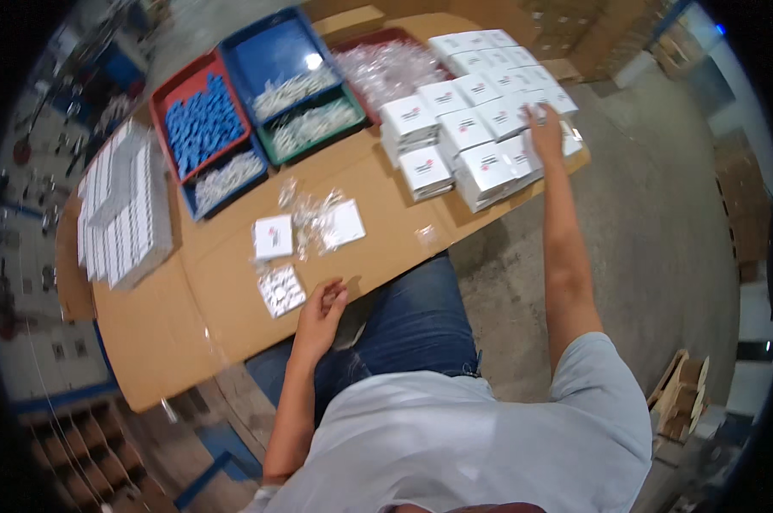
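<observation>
Stacked white square cardboard boxes: my nearer right hand over their right side, fingers' closure not discernible; my left hand, loosely open and empty, well leftward.

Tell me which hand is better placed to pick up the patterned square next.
Probably the left hand: it looks empty and is close beside the patterned square. The right hand is stretched out to the stacked white boxes, much farther from it.
</observation>
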Demonstrator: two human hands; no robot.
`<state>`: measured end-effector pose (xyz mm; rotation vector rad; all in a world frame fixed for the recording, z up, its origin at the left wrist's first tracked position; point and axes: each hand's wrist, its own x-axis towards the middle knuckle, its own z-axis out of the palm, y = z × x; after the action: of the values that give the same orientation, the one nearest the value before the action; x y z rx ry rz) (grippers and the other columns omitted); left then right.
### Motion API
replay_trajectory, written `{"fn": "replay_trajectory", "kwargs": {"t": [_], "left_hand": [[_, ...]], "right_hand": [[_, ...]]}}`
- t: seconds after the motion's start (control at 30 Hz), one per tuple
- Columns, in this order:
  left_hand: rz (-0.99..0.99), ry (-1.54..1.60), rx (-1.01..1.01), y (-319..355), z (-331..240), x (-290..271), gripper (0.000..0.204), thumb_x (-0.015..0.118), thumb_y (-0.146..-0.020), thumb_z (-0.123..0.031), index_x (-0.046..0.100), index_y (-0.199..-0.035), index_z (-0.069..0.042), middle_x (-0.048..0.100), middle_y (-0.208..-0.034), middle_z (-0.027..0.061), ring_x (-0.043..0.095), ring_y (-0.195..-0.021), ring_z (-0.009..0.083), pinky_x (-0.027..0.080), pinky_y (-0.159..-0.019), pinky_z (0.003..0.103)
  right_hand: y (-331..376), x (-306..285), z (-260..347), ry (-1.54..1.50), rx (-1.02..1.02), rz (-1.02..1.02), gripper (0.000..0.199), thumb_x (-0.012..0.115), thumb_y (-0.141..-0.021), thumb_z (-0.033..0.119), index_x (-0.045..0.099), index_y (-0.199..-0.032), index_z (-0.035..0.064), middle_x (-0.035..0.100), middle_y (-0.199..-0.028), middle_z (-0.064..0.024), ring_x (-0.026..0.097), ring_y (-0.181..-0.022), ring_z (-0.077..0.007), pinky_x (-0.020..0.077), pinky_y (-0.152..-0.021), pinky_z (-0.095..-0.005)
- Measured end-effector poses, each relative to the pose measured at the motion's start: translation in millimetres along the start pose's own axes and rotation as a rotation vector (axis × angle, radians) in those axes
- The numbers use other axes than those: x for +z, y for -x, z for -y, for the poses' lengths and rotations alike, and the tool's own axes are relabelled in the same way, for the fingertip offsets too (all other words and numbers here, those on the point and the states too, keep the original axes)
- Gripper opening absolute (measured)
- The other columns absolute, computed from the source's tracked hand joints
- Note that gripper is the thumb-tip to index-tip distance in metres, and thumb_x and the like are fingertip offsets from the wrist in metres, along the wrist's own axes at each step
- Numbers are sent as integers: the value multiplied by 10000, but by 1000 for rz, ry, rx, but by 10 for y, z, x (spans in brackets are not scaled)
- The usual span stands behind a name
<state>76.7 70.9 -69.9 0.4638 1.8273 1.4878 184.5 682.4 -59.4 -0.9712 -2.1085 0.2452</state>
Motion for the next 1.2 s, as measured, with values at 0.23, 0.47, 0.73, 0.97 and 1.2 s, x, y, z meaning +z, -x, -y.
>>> {"fn": "replay_trajectory", "kwargs": {"t": [0.23, 0.47, 0.73, 0.97, 1.2], "left_hand": [[-409, -428, -100, -24, -130, -304, 315, 672, -969, -276, 676, -1066, 23, 676, -835, 87, 602, -732, 115, 487, -707, 282], [-867, -665, 21, -91, 229, -863, 372, 735, -883, -288, 615, -1115, -23, 638, -967, 138, 633, -880, 281, 507, -766, 393], [-842, -702, -111, -85, 253, -852, 467, 755, -851, -331, 606, -1189, -45, 622, -1058, 158, 624, -1004, 331, 513, -829, 428], [-1007, -426, 145, -94, 87, -875, 425, 726, -895, -294, 596, -1213, -45, 610, -1109, 132, 599, -992, 260, 505, -825, 384], [-592, 614, 38, -100, -398, -862, 510, 468, -1048, -489, 540, -1344, -80, 627, -1207, 95, 619, -1008, 214, 519, -843, 343]], "right_hand": [[735, -556, 1833, -444, -102, 76, 201, 654, -977, 172, 706, -1108, 29, 734, -1010, -101, 680, -894, -170, 521, -811, -301], [2337, 234, 3307, -724, -211, 890, 259, 719, -887, 145, 685, -1125, 49, 676, -1143, -133, 674, -976, -261, 539, -825, -343], [2630, 981, 4215, -441, -700, 745, 602, 824, -763, 293, 610, -1297, 113, 551, -1387, -131, 487, -1331, -351, 399, -1109, -463], [2413, 1275, 4189, -447, -850, 963, 658, 822, -733, 304, 598, -1320, 108, 588, -1306, -180, 522, -1260, -372, 378, -1109, -460], [2204, 199, 4144, -928, -463, 1212, 707, 850, -712, 207, 584, -1354, 74, 596, -1366, -138, 578, -1249, -290, 433, -1069, -395]]}}
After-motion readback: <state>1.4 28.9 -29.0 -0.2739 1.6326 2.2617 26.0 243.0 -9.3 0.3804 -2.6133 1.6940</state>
